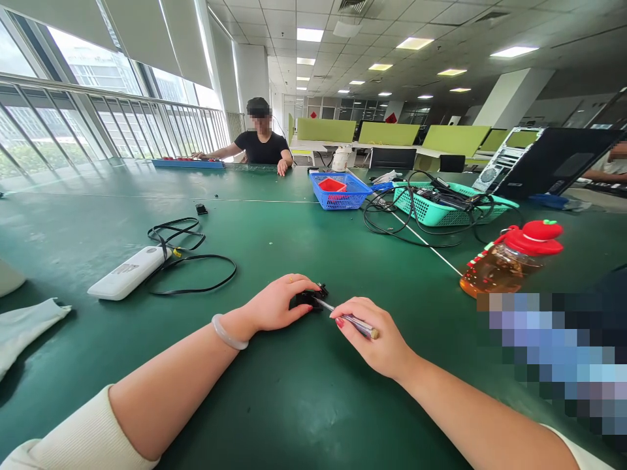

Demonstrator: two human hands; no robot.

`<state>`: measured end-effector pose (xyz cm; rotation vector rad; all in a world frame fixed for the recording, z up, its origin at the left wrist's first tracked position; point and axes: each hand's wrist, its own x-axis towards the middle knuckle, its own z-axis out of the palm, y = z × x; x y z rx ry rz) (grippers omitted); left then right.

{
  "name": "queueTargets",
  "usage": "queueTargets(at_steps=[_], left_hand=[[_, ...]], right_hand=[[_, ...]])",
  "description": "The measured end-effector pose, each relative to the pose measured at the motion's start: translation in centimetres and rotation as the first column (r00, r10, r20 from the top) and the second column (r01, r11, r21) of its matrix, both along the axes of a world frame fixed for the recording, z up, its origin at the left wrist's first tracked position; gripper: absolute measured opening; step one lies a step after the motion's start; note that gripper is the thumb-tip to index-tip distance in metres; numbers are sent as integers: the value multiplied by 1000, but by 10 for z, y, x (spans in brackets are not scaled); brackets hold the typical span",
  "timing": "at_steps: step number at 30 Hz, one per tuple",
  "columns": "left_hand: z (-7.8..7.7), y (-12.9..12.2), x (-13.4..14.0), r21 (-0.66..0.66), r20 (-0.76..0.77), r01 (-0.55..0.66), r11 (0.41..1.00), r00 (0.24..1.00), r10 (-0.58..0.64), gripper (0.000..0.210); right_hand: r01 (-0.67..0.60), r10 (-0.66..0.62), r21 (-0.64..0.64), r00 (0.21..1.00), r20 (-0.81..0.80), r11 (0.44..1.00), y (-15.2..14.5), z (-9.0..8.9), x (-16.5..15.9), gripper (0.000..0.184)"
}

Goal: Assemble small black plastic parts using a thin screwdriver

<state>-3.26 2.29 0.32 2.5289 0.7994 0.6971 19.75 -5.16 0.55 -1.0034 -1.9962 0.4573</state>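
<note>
A small black part (308,299) lies on the green table, and my left hand (283,301) grips it from the left, thumb in front and fingers behind. What exactly the part is I cannot make out, as my fingers cover some of it. Between the thumb and fingers of my right hand (373,333) is a slim screwdriver (360,324) with a shiny handle. Its thin shaft points left, and the tip meets the black part.
A white power bank (128,273) with a black cable (215,287) lies left. Farther back stand a blue basket (337,202) and a teal basket (435,215) with cables. A red-capped bottle (509,261) is at right. Across the table sits a person (264,147).
</note>
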Motion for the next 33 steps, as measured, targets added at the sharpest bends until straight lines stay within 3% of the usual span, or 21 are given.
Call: queueTargets(at_steps=[3,6,11,16,20,25,28,33], left_hand=[[1,0,0,29,41,-26,999,999,25,31],[2,0,0,76,74,-111,991,992,106,30],[-7,7,-1,144,-7,-363,920,930,368,41],[-16,10,-3,202,-186,-452,869,854,487,43],[-10,5,1,200,-244,-478,855,821,516,43],[-6,-3,12,143,-186,-507,850,830,526,41],[-9,-9,19,119,-133,-440,890,881,454,47],[-11,-16,24,112,-213,-319,941,917,336,48]], right_hand=[[-10,12,77,1000,-20,997,-2,1,1,14],[78,-71,99,995,-75,992,-1,0,3,16],[226,-234,-74,963,-131,971,7,-6,3,19],[237,-260,-174,958,-122,956,11,-10,2,20],[229,-255,-199,961,-111,953,10,-11,1,21],[224,-244,-194,966,-83,955,10,-11,2,22],[216,-228,-167,972,-62,962,11,-12,1,21],[190,-198,-145,979,-44,971,11,-12,-1,19]])
